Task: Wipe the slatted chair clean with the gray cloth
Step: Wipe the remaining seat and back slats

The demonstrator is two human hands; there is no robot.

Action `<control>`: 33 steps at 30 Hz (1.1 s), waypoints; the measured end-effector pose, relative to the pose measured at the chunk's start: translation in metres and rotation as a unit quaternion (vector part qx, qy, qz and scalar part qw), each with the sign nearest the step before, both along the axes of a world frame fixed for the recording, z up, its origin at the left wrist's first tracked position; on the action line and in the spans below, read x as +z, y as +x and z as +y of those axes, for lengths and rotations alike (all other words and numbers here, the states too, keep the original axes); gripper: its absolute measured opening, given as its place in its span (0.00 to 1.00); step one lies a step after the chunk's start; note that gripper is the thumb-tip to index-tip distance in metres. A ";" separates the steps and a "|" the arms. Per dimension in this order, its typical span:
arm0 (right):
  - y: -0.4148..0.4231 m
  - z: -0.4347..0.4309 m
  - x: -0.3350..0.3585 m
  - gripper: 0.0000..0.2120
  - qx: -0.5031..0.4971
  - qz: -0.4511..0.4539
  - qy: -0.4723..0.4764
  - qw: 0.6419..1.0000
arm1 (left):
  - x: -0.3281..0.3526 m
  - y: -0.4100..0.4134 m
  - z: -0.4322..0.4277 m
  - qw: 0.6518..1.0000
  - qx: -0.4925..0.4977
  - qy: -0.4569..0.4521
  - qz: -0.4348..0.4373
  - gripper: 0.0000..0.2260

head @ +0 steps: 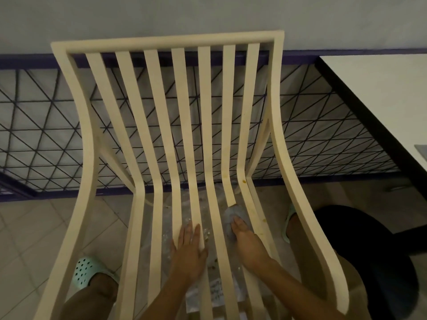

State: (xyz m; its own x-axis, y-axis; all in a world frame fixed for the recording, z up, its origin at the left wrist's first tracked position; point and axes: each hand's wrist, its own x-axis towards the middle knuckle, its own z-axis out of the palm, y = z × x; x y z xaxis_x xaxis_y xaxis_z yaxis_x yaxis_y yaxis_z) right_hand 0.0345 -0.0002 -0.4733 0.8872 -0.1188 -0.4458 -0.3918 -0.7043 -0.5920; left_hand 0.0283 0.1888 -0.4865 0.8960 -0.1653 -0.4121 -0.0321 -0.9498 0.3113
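A single cream-coloured slatted chair (161,125) fills the middle of the view, seen from above and in front, its back rising toward twelve o'clock and its seat running down toward six. Seven narrow slats run between two thicker curved side rails, bending where back meets seat. One gray cloth (233,218) lies bunched on the seat, just right of centre, on the second slat from the right, close below the bend. The right hand (247,241) presses down on the cloth, fingers curled over its near edge and gripping it against the slat. The left hand (189,248), at about nine o'clock from the cloth and just beside it, lies flat with straight fingers spread across two middle slats, holding nothing. A few small yellowish-brown spots mark the slat and rail at three o'clock from the cloth. Under the seat, seen through the gaps, lies a crumpled sheet of clear plastic (166,218) on the tiled floor (34,239). Two mint-green perforated clogs are in view: one (85,271) at the lower left by the chair's left rail, the other (288,218) partly hidden behind the right rail. Behind the chair, a wire panel (46,125) of dark crossing lines with a purple frame runs along a pale wall. At two o'clock stands one white table (381,93) with a dark edge, and below it, at four o'clock, one dark round stool seat (360,239).
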 end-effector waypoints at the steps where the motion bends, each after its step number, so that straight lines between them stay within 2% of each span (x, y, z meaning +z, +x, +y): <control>1: 0.003 0.002 0.002 0.39 0.042 -0.002 -0.014 0.999 | -0.002 0.001 0.000 1.000 0.012 -0.004 -0.002 0.31; 2: 0.012 0.002 0.003 0.33 0.091 -0.046 -0.049 0.994 | -0.004 0.004 -0.003 1.000 0.015 -0.002 -0.007 0.30; 3: 0.020 0.001 0.001 0.28 0.111 -0.050 -0.072 0.990 | -0.009 0.004 -0.004 1.000 0.018 -0.001 -0.021 0.30; 8: 0.080 0.007 -0.002 0.33 0.144 -0.035 -0.172 0.974 | -0.027 -0.004 -0.003 0.997 0.020 0.020 -0.067 0.32; 15: 0.134 0.020 -0.014 0.33 0.170 -0.013 -0.255 0.952 | -0.028 -0.004 -0.002 0.996 0.024 0.021 -0.086 0.32; 17: 0.129 0.016 -0.008 0.33 0.162 -0.032 -0.227 0.960 | -0.027 -0.005 -0.002 0.996 0.024 0.019 -0.082 0.32; 19: 0.120 0.009 -0.002 0.30 0.137 -0.069 -0.151 0.977 | -0.025 -0.005 -0.002 0.997 0.023 0.016 -0.077 0.32; 22: 0.098 -0.001 0.009 0.27 0.132 -0.097 -0.098 0.982 | -0.023 -0.005 -0.002 0.996 0.027 0.012 -0.081 0.32; 28: 0.052 -0.015 0.029 0.18 0.095 -0.052 -0.028 0.994 | -0.024 -0.005 -0.001 0.997 0.017 0.016 -0.072 0.32; 30: 0.058 -0.025 0.046 0.17 0.039 -0.007 0.078 0.996 | -0.024 -0.005 -0.001 0.997 0.013 0.022 -0.072 0.33; 32: 0.073 -0.033 0.064 0.16 -0.027 0.028 0.186 0.982 | -0.025 -0.006 0.000 0.997 0.008 0.023 -0.070 0.33; 33: 0.084 -0.035 0.070 0.15 -0.044 0.026 0.190 0.980 | -0.023 -0.005 0.000 0.997 0.010 0.019 -0.071 0.33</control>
State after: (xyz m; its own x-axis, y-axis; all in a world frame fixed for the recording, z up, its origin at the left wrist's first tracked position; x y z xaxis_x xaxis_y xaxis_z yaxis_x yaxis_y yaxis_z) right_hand 0.1182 -0.0351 -0.4037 0.8559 -0.0108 -0.5170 -0.4778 -0.3986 -0.7828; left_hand 0.0235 0.1889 -0.5097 0.9486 -0.1330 -0.2873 -0.0532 -0.9615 0.2697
